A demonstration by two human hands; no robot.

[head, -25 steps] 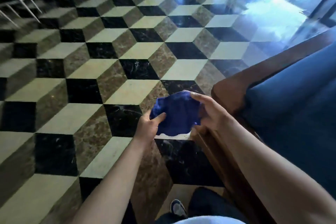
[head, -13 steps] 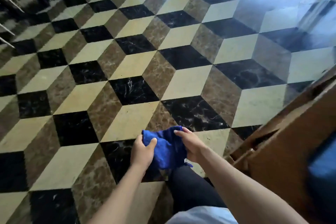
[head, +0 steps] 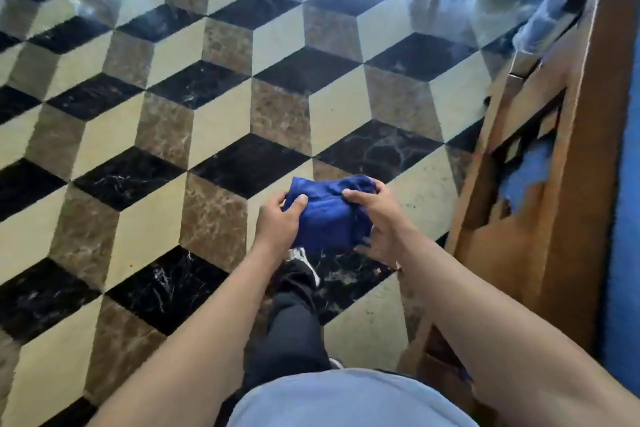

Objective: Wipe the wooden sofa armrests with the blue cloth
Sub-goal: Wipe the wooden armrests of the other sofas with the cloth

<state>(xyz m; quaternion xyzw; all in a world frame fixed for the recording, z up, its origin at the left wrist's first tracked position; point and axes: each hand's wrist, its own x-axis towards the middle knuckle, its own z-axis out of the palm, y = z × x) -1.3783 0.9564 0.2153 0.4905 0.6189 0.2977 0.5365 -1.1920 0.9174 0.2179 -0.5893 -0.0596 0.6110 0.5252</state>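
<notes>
Blue and bunched into a rough pad, the blue cloth (head: 325, 215) is held in the air in front of the person's waist, above the patterned marble floor (head: 173, 114) and not touching any furniture. The left hand (head: 277, 222) grips its left edge with the thumb laid over the top and the fingers curled under; the right hand (head: 375, 218) pinches the right edge, fingertips pressed onto the upper surface. The cloth lies between the two hands, closed on from both sides.

To the right stands the wooden sofa armrest (head: 568, 166), seen side-on, with a blue seat cushion (head: 627, 218) beyond it. The cloth is near the frame but clearly apart from it, so wiping has not begun on this side, as far as can be judged.

The likely trouble: the pad looks loosely folded, and a lower corner hangs free, so it could unfurl or slip when one hand lets go to wipe. The armrest also has open cut-outs in its side panel, where a trailing corner might snag. A foot (head: 304, 262) is stepping forward on the glossy floor, which could be slippery.
</notes>
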